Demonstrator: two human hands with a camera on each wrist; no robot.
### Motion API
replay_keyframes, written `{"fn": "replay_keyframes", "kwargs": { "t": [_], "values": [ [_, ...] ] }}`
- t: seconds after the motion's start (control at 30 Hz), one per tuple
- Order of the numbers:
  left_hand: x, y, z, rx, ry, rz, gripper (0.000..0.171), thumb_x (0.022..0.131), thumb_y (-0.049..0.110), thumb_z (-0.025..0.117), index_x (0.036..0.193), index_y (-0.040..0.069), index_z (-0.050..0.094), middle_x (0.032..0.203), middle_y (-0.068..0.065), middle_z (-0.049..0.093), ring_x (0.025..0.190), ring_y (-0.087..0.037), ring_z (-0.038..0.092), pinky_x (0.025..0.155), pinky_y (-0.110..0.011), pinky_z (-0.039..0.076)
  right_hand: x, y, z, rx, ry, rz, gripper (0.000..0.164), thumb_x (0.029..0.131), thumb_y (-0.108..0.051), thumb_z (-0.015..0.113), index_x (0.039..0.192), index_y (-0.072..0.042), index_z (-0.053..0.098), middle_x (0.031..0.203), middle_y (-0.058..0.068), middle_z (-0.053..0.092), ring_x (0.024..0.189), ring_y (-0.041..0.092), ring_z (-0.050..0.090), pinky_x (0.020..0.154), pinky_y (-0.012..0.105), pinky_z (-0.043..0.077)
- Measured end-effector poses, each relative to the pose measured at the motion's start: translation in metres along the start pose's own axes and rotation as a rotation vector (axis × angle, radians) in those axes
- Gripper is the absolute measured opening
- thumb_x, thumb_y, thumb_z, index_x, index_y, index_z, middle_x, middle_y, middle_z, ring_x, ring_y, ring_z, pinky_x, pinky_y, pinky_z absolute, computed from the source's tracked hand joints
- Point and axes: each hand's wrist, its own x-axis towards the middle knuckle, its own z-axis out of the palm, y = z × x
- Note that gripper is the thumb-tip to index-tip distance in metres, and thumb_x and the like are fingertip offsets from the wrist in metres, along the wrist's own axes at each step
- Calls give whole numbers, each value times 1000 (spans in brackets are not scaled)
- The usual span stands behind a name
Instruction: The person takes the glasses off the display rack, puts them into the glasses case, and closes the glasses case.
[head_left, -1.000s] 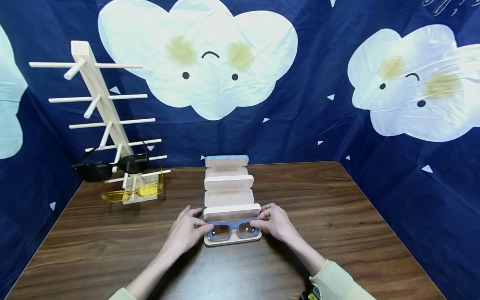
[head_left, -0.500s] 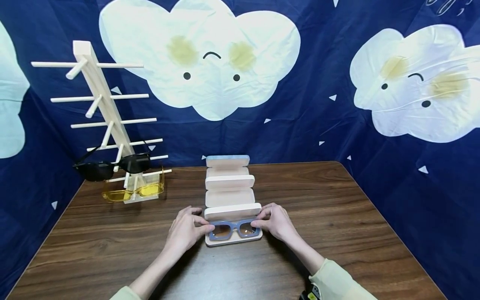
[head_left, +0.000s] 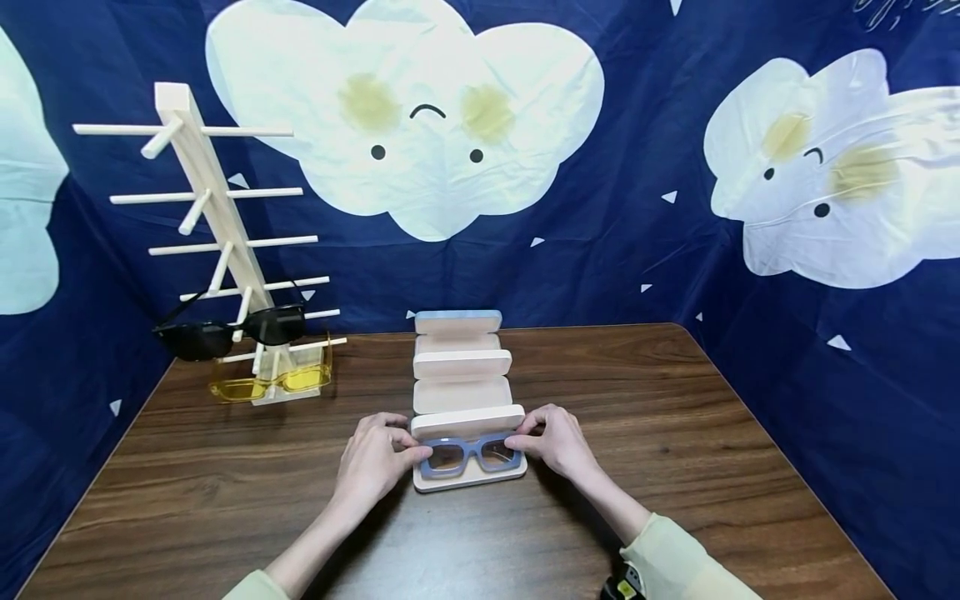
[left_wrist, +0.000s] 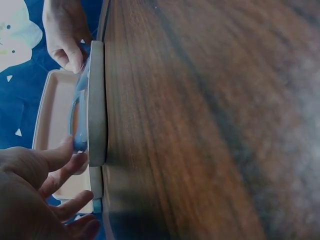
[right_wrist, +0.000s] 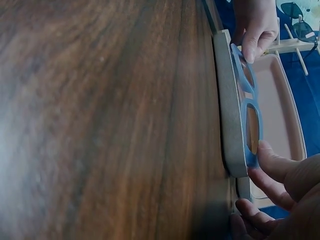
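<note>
A dark blue cloth backdrop [head_left: 637, 208] printed with white clouds hangs behind and to both sides of the bench [head_left: 675, 433], a dark wood-grain top. Taking the row of open cream glasses cases [head_left: 463, 367] at the middle of the bench as the landmark: to its left, toward the back corner, stands a pale wooden rack [head_left: 217, 225] with pegs, leaning back. Black sunglasses [head_left: 232, 332] hang on a lower peg of the rack, and yellow glasses [head_left: 270, 383] sit just below them at its foot.

The nearest case of the row [head_left: 468, 482] lies open, and the blue glasses [head_left: 470, 455] sit in its tray, lenses facing the person, just in front of the raised lid.

The left hand [head_left: 371, 467] is at the left end of that case; its grip pinches the left corner of the blue glasses [left_wrist: 79, 117] between thumb and fingertips. The right hand [head_left: 555, 442] is at the right end, its grip likewise pinching the right corner of the frame [right_wrist: 247, 107]. Pale yellow-green sleeves [head_left: 675, 558] cover both forearms.
</note>
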Motion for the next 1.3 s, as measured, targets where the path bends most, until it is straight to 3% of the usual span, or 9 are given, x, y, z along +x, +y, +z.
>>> {"fn": "replay_keyframes", "kwargs": {
  "t": [0.13,0.27,0.5,0.7,0.87,1.13,1.3],
  "values": [
    [-1,1,-1,-10,10,-2,13,84,34,85,76,24,80,132,-8,70,136,-34,50,104,-61,46,1,1,-4,9,-1,24,22,73,-31,94,65,-25,74,87,-10,72,97,11,65,89,33,51],
    [-1,1,-3,-8,14,2,15,84,36,84,79,23,81,131,-8,70,136,-35,51,103,-62,47,1,4,-8,31,-5,36,19,73,-33,93,69,-26,77,87,-10,76,94,11,67,85,32,52],
    [0,-3,-11,5,-2,-22,30,86,54,78,88,24,80,131,-6,69,133,-34,53,100,-62,49,0,6,-19,156,-57,73,32,77,-35,90,98,-13,77,95,1,77,88,11,65,79,24,49],
    [2,-5,-16,-3,-79,-48,62,92,70,60,114,15,76,130,-10,67,131,-34,56,105,-58,47,2,6,-24,301,-136,156,39,91,-40,76,111,-7,75,100,5,74,87,12,64,78,25,52],
    [6,-4,-22,-27,-160,-70,72,97,72,47,119,10,77,129,-12,67,129,-34,56,105,-58,46,5,2,-27,364,-198,219,53,99,-51,62,115,-2,73,107,12,75,94,18,71,80,32,61],
    [17,-5,-27,-104,-290,-102,75,97,72,45,118,8,77,124,-12,75,127,-36,64,104,-58,49,12,-8,-26,308,-249,261,63,98,-58,57,112,1,75,108,12,76,94,19,70,78,34,62],
    [23,-5,-26,-115,-327,-132,73,97,71,47,116,8,78,124,-10,75,126,-35,64,106,-58,48,15,-9,-22,268,-258,276,62,96,-60,60,106,-1,77,100,11,75,86,16,69,76,32,61]
  ]
}}
